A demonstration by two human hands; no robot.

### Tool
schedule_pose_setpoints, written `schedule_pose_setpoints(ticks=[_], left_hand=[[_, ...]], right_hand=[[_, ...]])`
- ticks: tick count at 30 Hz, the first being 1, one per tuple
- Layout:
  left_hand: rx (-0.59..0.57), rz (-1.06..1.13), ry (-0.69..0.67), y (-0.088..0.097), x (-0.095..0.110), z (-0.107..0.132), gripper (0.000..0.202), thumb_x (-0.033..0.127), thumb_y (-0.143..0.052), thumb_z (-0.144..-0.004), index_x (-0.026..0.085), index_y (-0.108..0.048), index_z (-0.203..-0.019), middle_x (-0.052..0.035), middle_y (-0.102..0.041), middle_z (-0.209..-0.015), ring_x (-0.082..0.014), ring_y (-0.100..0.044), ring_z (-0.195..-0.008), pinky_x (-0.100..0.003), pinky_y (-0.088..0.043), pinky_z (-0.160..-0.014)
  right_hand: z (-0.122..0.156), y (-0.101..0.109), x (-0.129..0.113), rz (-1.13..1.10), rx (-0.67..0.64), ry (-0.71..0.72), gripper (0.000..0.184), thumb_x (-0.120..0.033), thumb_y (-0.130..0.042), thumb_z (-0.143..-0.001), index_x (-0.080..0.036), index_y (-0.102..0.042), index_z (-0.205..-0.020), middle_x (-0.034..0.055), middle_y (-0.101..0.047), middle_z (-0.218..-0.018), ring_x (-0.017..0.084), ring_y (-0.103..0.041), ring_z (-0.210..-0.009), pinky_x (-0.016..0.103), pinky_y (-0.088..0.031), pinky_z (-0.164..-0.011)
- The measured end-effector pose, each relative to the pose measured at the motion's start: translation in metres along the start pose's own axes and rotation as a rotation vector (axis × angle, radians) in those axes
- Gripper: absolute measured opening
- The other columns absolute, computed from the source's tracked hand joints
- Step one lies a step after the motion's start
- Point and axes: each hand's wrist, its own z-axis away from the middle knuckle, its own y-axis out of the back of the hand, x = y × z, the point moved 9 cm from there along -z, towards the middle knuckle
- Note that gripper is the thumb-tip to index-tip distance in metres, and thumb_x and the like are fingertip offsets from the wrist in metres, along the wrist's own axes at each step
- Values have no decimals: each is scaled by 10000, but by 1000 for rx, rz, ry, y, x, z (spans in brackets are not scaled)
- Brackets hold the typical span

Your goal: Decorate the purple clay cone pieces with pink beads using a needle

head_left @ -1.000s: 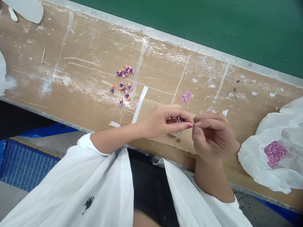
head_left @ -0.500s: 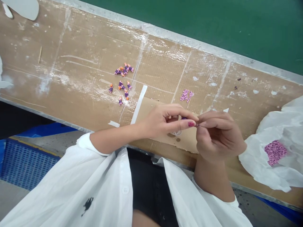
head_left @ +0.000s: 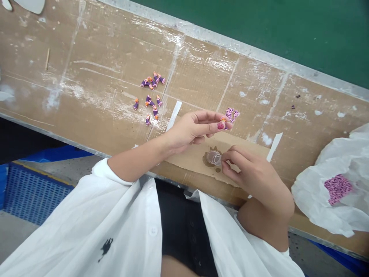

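Observation:
My left hand point(head_left: 191, 130) pinches a small doll figurine point(head_left: 223, 120) with orange hair and a purple body between thumb and fingers, raised over the cardboard. Lower and to the right, my right hand point(head_left: 246, 167) has its fingertips pressed together at the rim of a small clear plastic cup point(head_left: 213, 157). Whatever those fingertips hold, if anything, is too small to tell. The cup stands on a wet-stained cardboard sheet point(head_left: 193, 154). Beyond my left hand lies a small patch of pink and purple bits point(head_left: 231, 114).
Several finished-looking figurines point(head_left: 152, 80) lie in loose groups to the left. On the right, crumpled white paper point(head_left: 311, 184) holds a pile of pink-purple bits point(head_left: 338, 189). Tape strips point(head_left: 274, 147) edge the sheet. A thin stick point(head_left: 47, 59) lies far left; dark scraps point(head_left: 293, 107) lie right.
My hands have parted. The left has moved up and slightly left with the figurine, now turned so its head shows. My right hand has dropped down and left to the clear cup.

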Motion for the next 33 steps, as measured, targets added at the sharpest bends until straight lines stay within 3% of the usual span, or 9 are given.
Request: schedule_pose_setpoints(ticks=[3, 5, 10, 13, 20, 27, 33], left_hand=[[3, 19, 27, 0, -2, -1, 278, 274, -915, -713, 165, -709, -865, -13, -720, -956, -14, -334, -570, -226, -161, -463], [12, 33, 49, -1, -5, 0, 268, 258, -904, -723, 165, -696, -865, -1, -695, -899, -16, -324, -565, -229, -158, -462], [-55, 132, 128, -17, -12, 6, 435, 300, -973, -619, 160, -633, -852, 16, -674, -810, -3, -333, -530, -205, -145, -448], [-97, 160, 166, -27, -16, 11, 381, 289, -937, -673, 141, -631, -848, 14, -667, -795, 6, -315, -505, -194, -145, -441], [-136, 198, 248, -38, -25, 17, 419, 274, -967, -617, 134, -617, -800, 75, -526, -636, 7, -265, -469, -185, -121, -425], [-127, 213, 288, -40, -26, 18, 431, 251, -978, -583, 129, -614, -780, 84, -537, -620, 17, -263, -453, -181, -129, -414], [-83, 157, 247, -35, -25, 17, 540, 302, -1025, -497, 127, -609, -795, 58, -612, -684, 4, -398, -481, -180, -186, -425]], right_hand=[[-2, 5, -1, -31, 17, -5, 172, -99, -555, -988, -230, -530, -880, -24, -552, -747, 120, -519, -613, 249, -433, -536], [-4, 15, 0, -88, 104, -30, 187, -57, -590, -950, -231, -555, -890, -24, -567, -759, 121, -543, -624, 261, -459, -554], [6, 47, 4, -206, 639, -58, 244, -7, -689, -836, -229, -606, -892, -39, -568, -742, 131, -563, -592, 293, -426, -506], [14, 45, 4, -162, 792, -87, 212, -49, -710, -833, -235, -640, -908, -29, -598, -739, 155, -596, -596, 318, -450, -515], [14, 39, -4, -84, 788, -83, 234, -95, -769, -838, -259, -668, -971, -17, -611, -717, 182, -601, -599, 346, -472, -520], [9, 37, -7, -85, 747, -76, 284, -35, -734, -829, -259, -660, -987, -7, -610, -740, 181, -596, -603, 345, -478, -514], [8, 38, -13, -34, 754, -76, 337, -7, -719, -806, -267, -657, -1012, -11, -608, -726, 188, -594, -592, 352, -484, -506]])
